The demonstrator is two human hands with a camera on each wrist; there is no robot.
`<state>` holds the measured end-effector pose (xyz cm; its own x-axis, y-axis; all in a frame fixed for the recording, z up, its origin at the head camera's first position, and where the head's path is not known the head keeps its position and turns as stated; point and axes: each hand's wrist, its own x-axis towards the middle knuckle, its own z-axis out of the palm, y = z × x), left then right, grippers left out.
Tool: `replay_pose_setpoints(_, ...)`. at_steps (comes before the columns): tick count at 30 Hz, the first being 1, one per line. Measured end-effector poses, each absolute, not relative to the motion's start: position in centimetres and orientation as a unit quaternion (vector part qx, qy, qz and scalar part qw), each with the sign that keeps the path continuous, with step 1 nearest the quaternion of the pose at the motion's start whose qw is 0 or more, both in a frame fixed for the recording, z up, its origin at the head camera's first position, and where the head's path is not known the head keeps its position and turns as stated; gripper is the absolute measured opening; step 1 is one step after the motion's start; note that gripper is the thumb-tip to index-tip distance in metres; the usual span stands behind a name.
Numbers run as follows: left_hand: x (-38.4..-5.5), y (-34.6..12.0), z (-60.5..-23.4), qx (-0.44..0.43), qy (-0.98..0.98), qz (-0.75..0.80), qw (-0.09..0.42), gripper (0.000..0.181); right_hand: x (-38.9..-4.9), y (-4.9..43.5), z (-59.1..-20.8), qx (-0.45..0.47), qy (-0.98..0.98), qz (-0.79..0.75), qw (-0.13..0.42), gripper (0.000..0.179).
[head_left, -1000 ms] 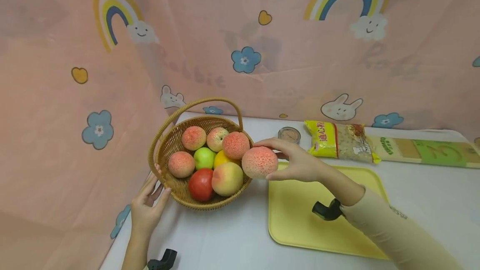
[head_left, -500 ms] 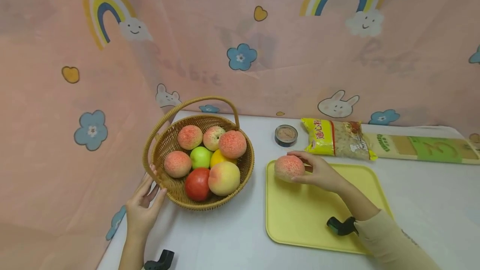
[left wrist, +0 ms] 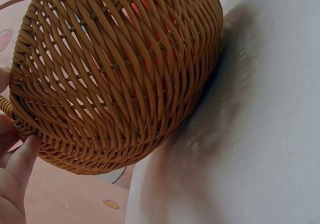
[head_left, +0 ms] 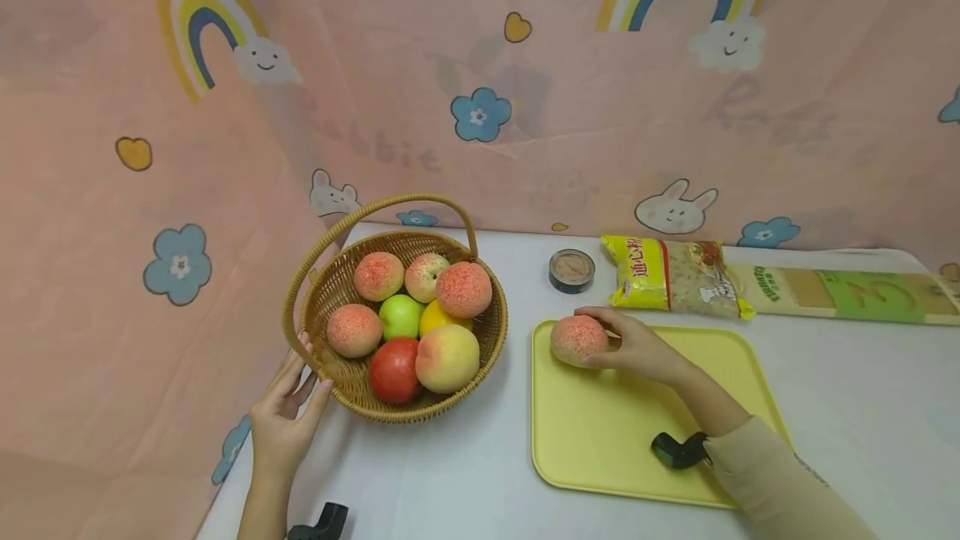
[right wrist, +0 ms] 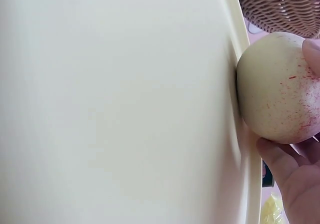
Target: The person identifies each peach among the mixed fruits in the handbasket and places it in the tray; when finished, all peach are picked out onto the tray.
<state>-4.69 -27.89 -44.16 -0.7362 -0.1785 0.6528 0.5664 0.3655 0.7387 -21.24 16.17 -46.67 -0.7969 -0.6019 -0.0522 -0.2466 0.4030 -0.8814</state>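
My right hand (head_left: 641, 350) holds a pink-speckled peach (head_left: 579, 341) between thumb and fingers at the back left corner of a yellow tray (head_left: 600, 440). Seen from the right wrist, the pale underside of the peach (right wrist: 272, 89) touches the tray close to its rim. At the left, my left hand (head_left: 283, 430) grips the rim of a wicker basket (head_left: 408, 417) by the foot of its handle. Inside the basket lie several peaches (head_left: 354, 330), a green apple (head_left: 401, 317), a red round fruit (head_left: 394, 370) and a partly covered yellow fruit (head_left: 442, 319).
Behind the tray stand a small round tin (head_left: 572, 271), a yellow-ended bag of pasta (head_left: 682, 277) and a long green-and-tan package (head_left: 862, 294). A pink printed cloth (head_left: 375, 40) hangs along the back and left of the white table (head_left: 450, 473).
My right hand has carried the peach from beside the basket's right rim rightward and down onto the tray. The left hand has kept its place on the basket.
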Motion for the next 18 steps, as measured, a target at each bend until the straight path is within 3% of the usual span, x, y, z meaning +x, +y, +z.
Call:
replay_pose_setpoints(13, -5.0, -28.1, -44.6, -0.138, -0.748, -0.551, 0.342, 0.058, -21.5, 16.5, -46.3, -0.275, 0.816, -0.459, 0.218, 0.085)
replay_pose_setpoints(18, -4.9, -28.3, -44.8, -0.134, -0.754, -0.543, 0.344, 0.060, -21.8, 16.3, -45.3, -0.291, 0.826, -0.439, 0.204, 0.085)
